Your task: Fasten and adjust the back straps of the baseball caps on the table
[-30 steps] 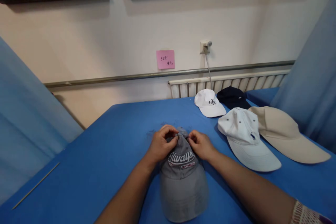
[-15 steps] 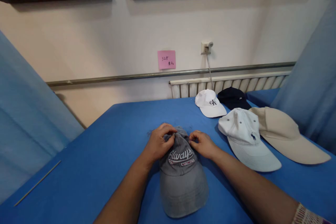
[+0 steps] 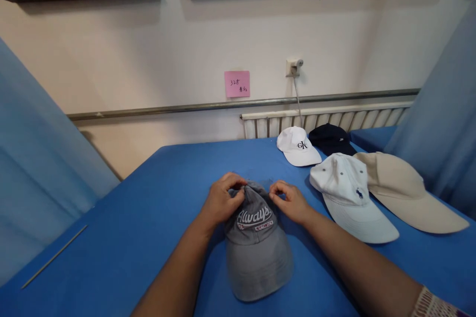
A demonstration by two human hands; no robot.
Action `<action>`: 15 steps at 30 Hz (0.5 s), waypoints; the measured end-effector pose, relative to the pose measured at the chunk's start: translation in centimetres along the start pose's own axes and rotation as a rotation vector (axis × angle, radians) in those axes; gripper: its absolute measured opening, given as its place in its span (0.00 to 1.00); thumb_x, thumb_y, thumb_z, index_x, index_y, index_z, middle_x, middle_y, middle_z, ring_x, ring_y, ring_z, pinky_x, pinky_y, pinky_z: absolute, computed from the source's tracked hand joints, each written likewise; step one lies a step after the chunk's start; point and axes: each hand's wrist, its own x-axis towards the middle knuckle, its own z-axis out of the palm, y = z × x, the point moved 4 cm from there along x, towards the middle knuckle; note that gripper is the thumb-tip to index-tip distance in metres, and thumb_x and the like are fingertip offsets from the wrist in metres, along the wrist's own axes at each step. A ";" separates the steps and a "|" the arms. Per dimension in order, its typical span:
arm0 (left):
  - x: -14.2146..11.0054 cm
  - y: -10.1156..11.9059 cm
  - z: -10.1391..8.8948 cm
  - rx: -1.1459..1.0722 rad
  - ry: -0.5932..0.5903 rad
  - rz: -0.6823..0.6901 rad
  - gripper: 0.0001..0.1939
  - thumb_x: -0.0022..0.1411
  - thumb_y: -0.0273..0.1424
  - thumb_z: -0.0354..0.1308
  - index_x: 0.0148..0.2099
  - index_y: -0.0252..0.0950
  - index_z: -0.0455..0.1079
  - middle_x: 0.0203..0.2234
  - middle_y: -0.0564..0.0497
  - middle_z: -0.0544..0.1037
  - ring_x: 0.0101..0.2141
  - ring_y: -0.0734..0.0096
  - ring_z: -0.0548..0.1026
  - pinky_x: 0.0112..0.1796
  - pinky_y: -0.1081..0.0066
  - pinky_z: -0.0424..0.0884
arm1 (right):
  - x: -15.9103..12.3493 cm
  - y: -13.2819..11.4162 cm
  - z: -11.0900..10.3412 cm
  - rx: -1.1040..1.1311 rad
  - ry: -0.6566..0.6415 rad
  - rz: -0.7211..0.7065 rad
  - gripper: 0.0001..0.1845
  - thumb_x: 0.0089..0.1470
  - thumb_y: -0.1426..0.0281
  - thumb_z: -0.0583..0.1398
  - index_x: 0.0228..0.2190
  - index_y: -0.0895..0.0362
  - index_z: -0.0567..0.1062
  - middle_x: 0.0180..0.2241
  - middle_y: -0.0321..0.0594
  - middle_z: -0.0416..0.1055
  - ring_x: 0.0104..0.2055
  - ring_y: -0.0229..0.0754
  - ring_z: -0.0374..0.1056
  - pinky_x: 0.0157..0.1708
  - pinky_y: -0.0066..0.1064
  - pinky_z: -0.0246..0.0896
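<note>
A grey baseball cap (image 3: 258,252) with "Always" lettering lies on the blue-covered table (image 3: 148,218), its brim pointing toward me. My left hand (image 3: 225,198) pinches the crown's fabric on its left side between thumb and fingers. On the other side, my right hand (image 3: 289,200) has its fingertips closed at the crown's right edge, gripping the cloth there. The back of the cap is partly hidden behind the crown and my fingers.
To the right sit a white cap (image 3: 297,146), a dark navy cap (image 3: 330,138), a pale cap with a small rider emblem (image 3: 351,198) and a long-brimmed beige cap (image 3: 405,190). A thin stick (image 3: 54,256) lies at the left edge. Blue curtains (image 3: 40,168) hang at both sides.
The grey cap has shifted slightly up and left, its brim a little farther from me. My left hand has moved slightly left; my right hand stays by the crown's edge.
</note>
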 end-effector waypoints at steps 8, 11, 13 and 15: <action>0.2 -1.6 -2.2 0.003 0.050 -0.182 0.12 0.55 0.28 0.54 0.41 0.35 0.75 0.33 0.49 0.77 0.33 0.68 0.74 0.36 0.69 0.70 | 0.2 2.7 -0.3 0.159 0.072 0.167 0.07 0.51 0.65 0.58 0.29 0.55 0.72 0.29 0.37 0.72 0.32 0.41 0.68 0.35 0.33 0.63; -0.1 -2.4 -2.3 0.092 -0.103 -0.262 0.12 0.50 0.28 0.58 0.39 0.35 0.75 0.32 0.49 0.78 0.32 0.66 0.74 0.34 0.70 0.69 | -0.1 3.1 0.6 0.048 0.018 0.203 0.11 0.49 0.63 0.61 0.34 0.55 0.74 0.29 0.37 0.73 0.32 0.42 0.68 0.35 0.33 0.62; -0.6 -3.0 -1.7 0.082 -0.249 -0.330 0.10 0.48 0.27 0.58 0.35 0.35 0.74 0.29 0.50 0.78 0.28 0.67 0.74 0.29 0.71 0.68 | -0.2 3.3 1.3 0.011 0.000 0.193 0.09 0.49 0.63 0.61 0.32 0.55 0.74 0.30 0.38 0.73 0.32 0.42 0.68 0.35 0.32 0.62; -1.0 -3.5 -1.0 0.028 -0.365 -0.406 0.07 0.49 0.25 0.55 0.32 0.35 0.72 0.22 0.52 0.76 0.22 0.69 0.73 0.24 0.73 0.66 | -0.3 3.7 1.9 0.021 -0.010 0.179 0.06 0.50 0.65 0.59 0.28 0.55 0.72 0.29 0.38 0.72 0.32 0.41 0.67 0.33 0.31 0.62</action>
